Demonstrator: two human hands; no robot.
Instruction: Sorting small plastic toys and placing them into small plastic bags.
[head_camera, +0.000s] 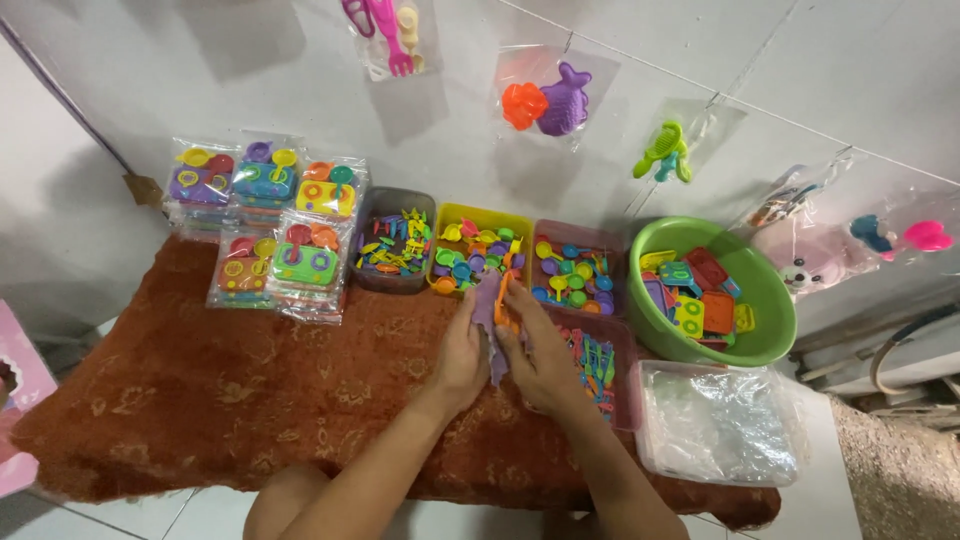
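Head view shows our left hand (462, 352) and right hand (545, 355) both pinching a soft purple cloth (487, 305) around a small orange plastic toy (506, 305) above the rust-brown patterned mat (220, 390), best held with light, even pressure.

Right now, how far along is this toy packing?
Done: several sealed toy packets lie stacked at the mat's far left. In hand: the left hand and right hand hold a purple piece and an orange piece together. Left: the green bowl and sorting trays remain full, with empty clear bags waiting.
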